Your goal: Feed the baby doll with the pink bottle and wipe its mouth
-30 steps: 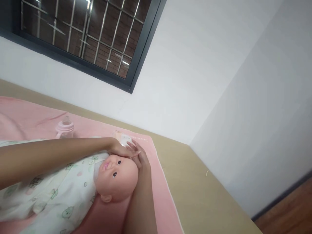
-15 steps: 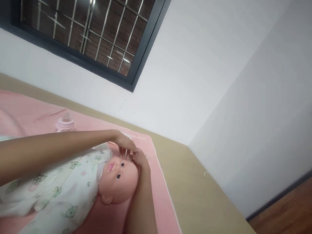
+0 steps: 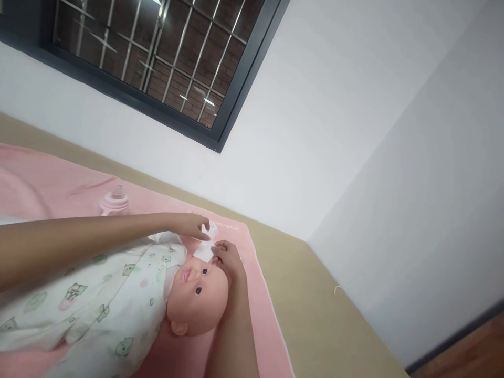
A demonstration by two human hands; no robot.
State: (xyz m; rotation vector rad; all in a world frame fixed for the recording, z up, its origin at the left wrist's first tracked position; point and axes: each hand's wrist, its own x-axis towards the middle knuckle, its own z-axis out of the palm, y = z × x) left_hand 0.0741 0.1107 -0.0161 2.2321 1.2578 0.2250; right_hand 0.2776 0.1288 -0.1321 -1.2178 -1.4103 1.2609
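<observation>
A baby doll (image 3: 199, 304) in a white onesie with green animal prints lies on a pink blanket (image 3: 260, 315), its face turned up. My left hand (image 3: 191, 226) reaches in from the left across the doll's chest, just beyond its head. Its fingertips pinch the top of a small white wipe (image 3: 205, 251). My right hand (image 3: 227, 258) comes up from below beside the doll's forehead, and its fingers are closed on the lower edge of the same wipe. The wipe is stretched between both hands, just above the doll's face.
A pink baby bottle (image 3: 115, 201) stands on the blanket behind my left forearm. The blanket lies on a tan surface (image 3: 315, 304) that runs to white walls at a corner. A barred window (image 3: 157, 58) is above. Wooden floor shows at the lower right.
Both hands have lifted off the doll's forehead and moved slightly apart. A white wipe now shows between them. The view has shifted a little.
</observation>
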